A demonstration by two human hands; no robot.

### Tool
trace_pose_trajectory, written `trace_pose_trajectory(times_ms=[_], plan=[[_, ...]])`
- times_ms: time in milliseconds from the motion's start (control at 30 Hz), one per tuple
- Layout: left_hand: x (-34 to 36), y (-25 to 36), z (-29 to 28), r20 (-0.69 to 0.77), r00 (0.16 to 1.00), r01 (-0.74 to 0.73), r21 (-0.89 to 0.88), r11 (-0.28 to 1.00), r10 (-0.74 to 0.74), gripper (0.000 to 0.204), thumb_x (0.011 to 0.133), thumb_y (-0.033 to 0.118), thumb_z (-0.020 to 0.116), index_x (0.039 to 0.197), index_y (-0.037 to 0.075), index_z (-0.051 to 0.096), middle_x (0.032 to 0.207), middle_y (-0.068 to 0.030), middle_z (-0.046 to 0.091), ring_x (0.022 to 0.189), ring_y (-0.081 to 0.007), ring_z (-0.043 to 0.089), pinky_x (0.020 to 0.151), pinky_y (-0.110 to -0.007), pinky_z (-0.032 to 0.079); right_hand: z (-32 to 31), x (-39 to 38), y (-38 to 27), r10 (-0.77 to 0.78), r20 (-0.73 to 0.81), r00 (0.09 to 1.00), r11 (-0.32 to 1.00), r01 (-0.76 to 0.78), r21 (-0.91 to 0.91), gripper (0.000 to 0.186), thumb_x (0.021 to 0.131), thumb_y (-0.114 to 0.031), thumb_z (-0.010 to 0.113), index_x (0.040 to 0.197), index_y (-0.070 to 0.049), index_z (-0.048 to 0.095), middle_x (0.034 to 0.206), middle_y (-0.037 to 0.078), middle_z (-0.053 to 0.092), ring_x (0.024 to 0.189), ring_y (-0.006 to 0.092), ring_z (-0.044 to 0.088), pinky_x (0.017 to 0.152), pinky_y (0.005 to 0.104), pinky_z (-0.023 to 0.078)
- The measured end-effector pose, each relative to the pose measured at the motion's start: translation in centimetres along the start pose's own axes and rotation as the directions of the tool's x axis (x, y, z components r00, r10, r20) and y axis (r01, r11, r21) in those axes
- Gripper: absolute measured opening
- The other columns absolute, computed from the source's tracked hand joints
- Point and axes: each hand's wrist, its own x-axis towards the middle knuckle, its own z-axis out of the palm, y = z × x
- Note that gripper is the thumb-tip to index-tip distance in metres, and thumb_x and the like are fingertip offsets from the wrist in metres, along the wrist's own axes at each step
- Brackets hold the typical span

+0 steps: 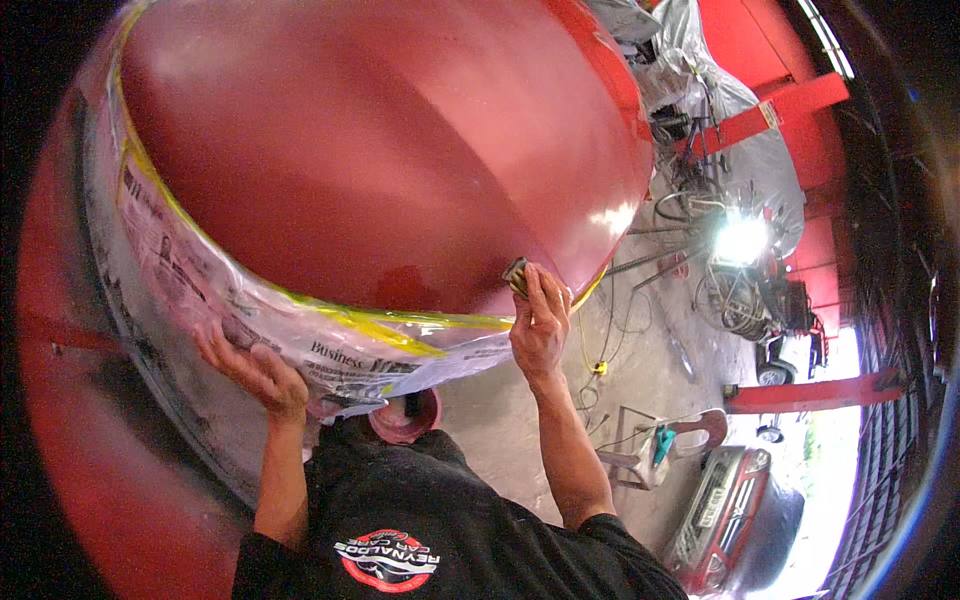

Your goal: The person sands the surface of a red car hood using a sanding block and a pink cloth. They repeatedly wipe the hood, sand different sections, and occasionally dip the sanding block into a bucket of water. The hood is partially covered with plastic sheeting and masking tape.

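A red car panel with a dull, matte surface fills the upper part of the head view. Yellow masking tape runs along its near edge, and newspaper under clear plastic hangs below the tape. My right hand grips a small dark sanding pad against the panel near its right edge. Fingers hide part of the pad. My left hand lies with fingers stretched out against the newspaper and plastic, holding nothing.
A pink bucket stands on the floor below the panel's edge. To the right are a bright work lamp, cables, a low stand and red posts. A red car is parked at lower right. Silver sheeting covers something behind.
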Motion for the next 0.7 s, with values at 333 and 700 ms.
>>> trace_pose_trajectory(times_ms=[333,700], plan=[[0.3,2.4,0.5,0.097,0.977,0.205,-0.182,0.962,-0.19,0.065,0.109,0.044,0.024,0.15,-0.006,0.03,0.158,-0.0271,0.024,0.148,-0.0402,0.022,0.121,-0.054,0.015,1.3,1.9,1.0,-0.005,0.075,0.997,0.999,0.002,0.038,0.05,0.083,-0.001,0.075,0.131,-0.001,0.062,0.128,0.017,0.063,0.117,0.0367,0.06,0.1,0.044,0.048],[-0.2,2.6,1.8,-0.016,0.95,0.287,-0.349,0.892,-0.312,0.069,0.108,0.048,0.027,0.152,-0.006,0.024,0.16,-0.0235,0.023,0.151,-0.0359,0.019,0.124,-0.05,0.012,1.3,0.2,1.2,-0.049,0.078,0.996,0.999,0.049,0.001,0.054,0.082,0.007,0.07,0.133,-0.006,0.064,0.126,0.015,0.062,0.114,0.0343,0.059,0.099,0.0444,0.047]])
